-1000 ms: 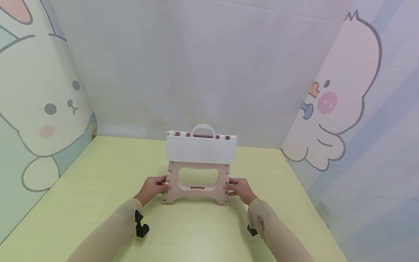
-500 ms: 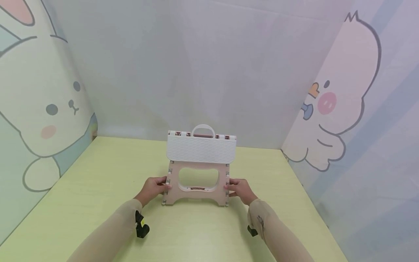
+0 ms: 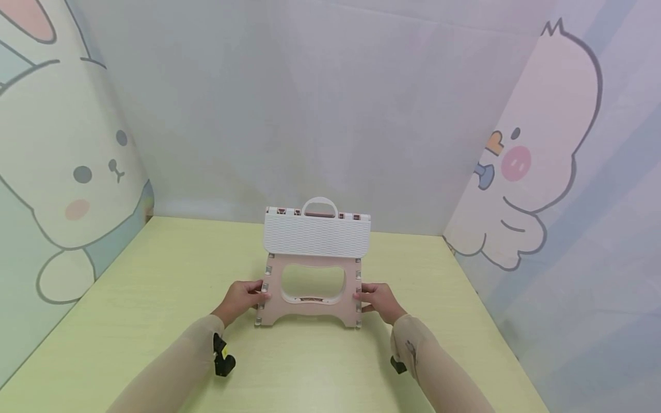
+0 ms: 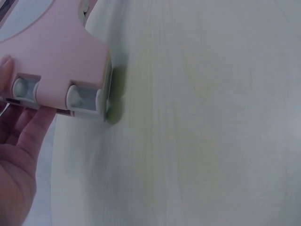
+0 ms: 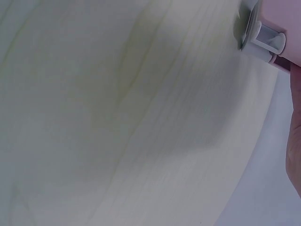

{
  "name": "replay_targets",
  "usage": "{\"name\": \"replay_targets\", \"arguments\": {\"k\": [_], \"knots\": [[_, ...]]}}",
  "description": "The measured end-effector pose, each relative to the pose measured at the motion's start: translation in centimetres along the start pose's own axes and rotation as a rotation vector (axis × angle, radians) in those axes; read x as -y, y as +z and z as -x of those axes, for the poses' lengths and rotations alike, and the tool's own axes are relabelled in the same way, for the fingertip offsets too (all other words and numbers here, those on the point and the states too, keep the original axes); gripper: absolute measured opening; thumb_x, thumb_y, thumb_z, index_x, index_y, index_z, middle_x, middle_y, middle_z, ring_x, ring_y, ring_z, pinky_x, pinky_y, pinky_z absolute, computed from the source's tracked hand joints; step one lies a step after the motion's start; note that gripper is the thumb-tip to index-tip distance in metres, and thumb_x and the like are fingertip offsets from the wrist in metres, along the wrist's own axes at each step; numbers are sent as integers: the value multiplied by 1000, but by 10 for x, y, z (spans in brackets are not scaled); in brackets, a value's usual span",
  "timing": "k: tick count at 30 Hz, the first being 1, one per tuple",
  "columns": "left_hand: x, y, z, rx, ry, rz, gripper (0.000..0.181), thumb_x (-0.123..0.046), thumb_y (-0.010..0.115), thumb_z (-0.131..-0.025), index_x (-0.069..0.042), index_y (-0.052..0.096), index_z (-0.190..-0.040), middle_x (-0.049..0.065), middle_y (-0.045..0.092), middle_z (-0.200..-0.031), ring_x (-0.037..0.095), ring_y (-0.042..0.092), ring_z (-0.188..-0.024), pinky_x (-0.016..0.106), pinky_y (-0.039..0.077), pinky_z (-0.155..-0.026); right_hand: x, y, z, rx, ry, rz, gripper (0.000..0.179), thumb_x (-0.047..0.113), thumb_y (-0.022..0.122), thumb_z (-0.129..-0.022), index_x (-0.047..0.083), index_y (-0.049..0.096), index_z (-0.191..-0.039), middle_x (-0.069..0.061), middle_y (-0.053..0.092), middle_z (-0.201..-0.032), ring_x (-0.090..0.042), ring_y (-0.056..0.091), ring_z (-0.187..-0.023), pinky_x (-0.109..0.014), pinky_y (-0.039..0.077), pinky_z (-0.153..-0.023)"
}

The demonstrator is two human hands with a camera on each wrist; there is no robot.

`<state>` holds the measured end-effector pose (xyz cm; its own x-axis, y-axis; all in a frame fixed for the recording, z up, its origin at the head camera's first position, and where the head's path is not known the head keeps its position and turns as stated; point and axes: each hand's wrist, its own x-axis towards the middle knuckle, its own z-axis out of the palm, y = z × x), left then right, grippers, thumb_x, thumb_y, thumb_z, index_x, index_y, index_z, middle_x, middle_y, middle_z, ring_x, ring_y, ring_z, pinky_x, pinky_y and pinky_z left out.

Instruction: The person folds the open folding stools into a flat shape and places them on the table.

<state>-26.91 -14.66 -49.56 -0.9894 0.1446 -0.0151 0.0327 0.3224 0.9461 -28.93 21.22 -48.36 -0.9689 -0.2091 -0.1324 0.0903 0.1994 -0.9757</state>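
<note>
In the head view a folding step stool (image 3: 317, 236) stands at the middle of the table, folded flat. Its white seat has a woven texture and a curved carry handle on top; below is a pink leg panel (image 3: 310, 314) with a large oval opening. My left hand (image 3: 240, 299) grips the panel's left edge, thumb in front and fingers behind. On the opposite edge my right hand (image 3: 381, 300) holds it the same way. White hinge knuckles (image 4: 83, 98) show beside my left fingers in the left wrist view. Whether the feet touch the table cannot be told.
The pale yellow table (image 3: 155, 275) reaches back to a light curtain (image 3: 232, 126). Printed cartoon animals cover the side curtains, a rabbit (image 3: 77, 149) at left and a chick (image 3: 547, 149) at right. A black wrist mount (image 3: 223, 357) sits under the left sleeve.
The stool's lower edge has come slightly toward me, and its top edge sits a touch lower in view. Both hands keep their hold on the sides.
</note>
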Motion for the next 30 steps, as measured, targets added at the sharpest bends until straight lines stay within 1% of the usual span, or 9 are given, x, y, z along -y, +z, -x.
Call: {"name": "replay_targets", "arguments": {"k": [8,16,23,30], "knots": [[2,0,0,-2,2,0,49,-10,72,-85,14,54,-124,23,66,-107,15,62,-80,29,54,-65,1,0,1,7,-7,0,38,3,66,-88,-15,57,-121,-28,61,-118,-24,66,-93,-41,56,-70],[3,-1,-1,-5,13,-3,49,-11,72,-86,14,54,-124,24,66,-109,17,63,-82,30,54,-66,0,0,-1,15,-17,-2,38,2,65,-88,-15,57,-121,-27,62,-116,-23,66,-92,-41,56,-70],[2,1,0,-18,-5,-14,47,-9,71,-86,13,54,-124,23,66,-108,17,62,-81,30,54,-66,-1,0,-2,20,-10,2,38,2,66,-88,-15,57,-120,-27,62,-117,-24,66,-92,-40,56,-71],[0,1,4,-16,13,-6,46,-8,70,-86,14,55,-123,22,67,-105,16,62,-80,31,54,-66,-1,-1,-1,39,-15,11,37,3,65,-88,-16,57,-120,-27,62,-116,-24,66,-93,-41,56,-71]]}}
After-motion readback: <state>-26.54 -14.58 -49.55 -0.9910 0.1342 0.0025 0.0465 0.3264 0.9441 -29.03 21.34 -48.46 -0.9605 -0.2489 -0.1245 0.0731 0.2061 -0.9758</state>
